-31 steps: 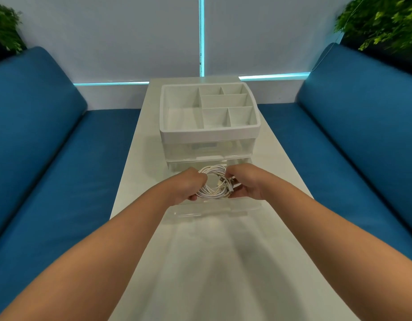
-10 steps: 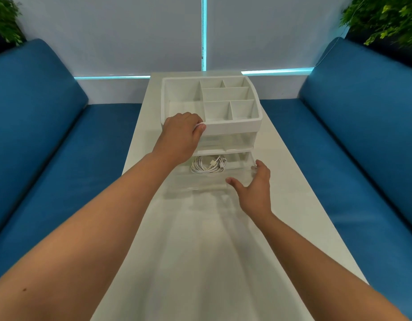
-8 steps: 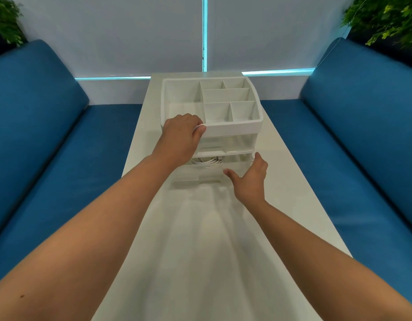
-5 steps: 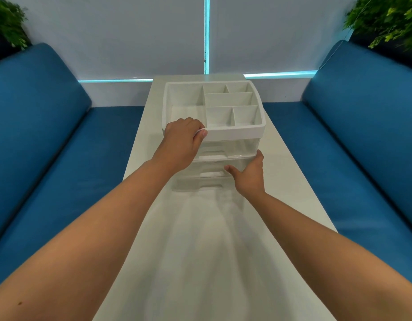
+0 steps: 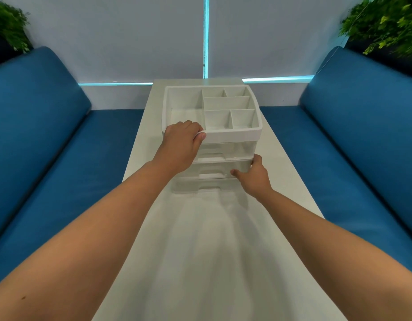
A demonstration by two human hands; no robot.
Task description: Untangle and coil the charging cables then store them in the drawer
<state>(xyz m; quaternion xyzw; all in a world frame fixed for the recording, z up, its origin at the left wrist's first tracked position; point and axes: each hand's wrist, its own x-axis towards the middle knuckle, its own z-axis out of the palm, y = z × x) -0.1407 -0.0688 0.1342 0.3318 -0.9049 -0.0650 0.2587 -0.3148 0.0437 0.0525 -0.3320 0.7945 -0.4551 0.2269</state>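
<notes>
Head view: white plastic desk organiser (image 5: 235,135) with a divided top tray and clear drawers stands on the long white table (image 5: 200,251). Left hand (image 5: 180,144) grips the organiser's front-left rim, fingers curled over the edge into the large compartment and thumb pressed on the front face. Right hand (image 5: 255,176) lies open against the front-right of the clear lower drawer (image 5: 212,173), thumb and fingers spread on it; the drawer sits pushed in, nearly flush with the stack. Charging cables cannot be made out through the cloudy plastic. Blue sofa cushions (image 5: 38,135) flank the table, with green plants (image 5: 386,22) in the upper corners.
</notes>
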